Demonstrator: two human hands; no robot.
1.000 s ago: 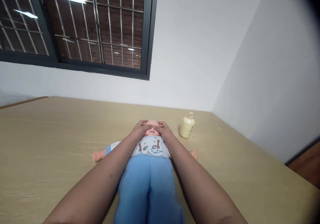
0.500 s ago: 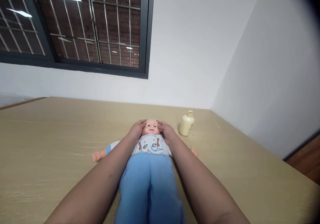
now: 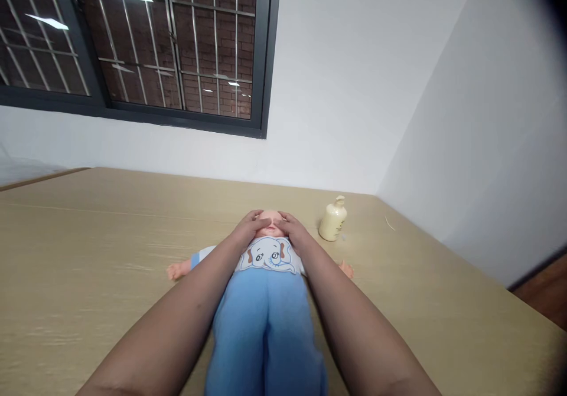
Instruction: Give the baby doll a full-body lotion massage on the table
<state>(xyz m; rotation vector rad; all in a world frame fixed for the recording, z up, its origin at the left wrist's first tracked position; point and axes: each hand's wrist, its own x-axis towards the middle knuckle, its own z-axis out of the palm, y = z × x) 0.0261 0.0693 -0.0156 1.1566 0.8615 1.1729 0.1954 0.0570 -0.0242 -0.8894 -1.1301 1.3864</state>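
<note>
A baby doll (image 3: 266, 301) lies on its back on the table, its head pointing away from me. It wears blue trousers and a white top with an elephant face on the chest. My left hand (image 3: 248, 231) cups the left side of the doll's head, and my right hand (image 3: 295, 231) cups the right side. Both thumbs rest across its face near the nose, covering the eyes; the mouth shows just below them. My forearms pass over the doll's outstretched arms, leaving its hands visible on either side.
A cream pump bottle (image 3: 333, 219) stands on the wooden table (image 3: 110, 236), right of the doll's head. Farther right lies a thin pale strand (image 3: 390, 223). White walls (image 3: 328, 89) border the table behind and at right, with a barred window (image 3: 212, 48) at upper left.
My thumbs have moved inward from the sides of the doll's face to its middle, over the eyes. The camera view has shifted slightly; the doll and bottle stay in place.
</note>
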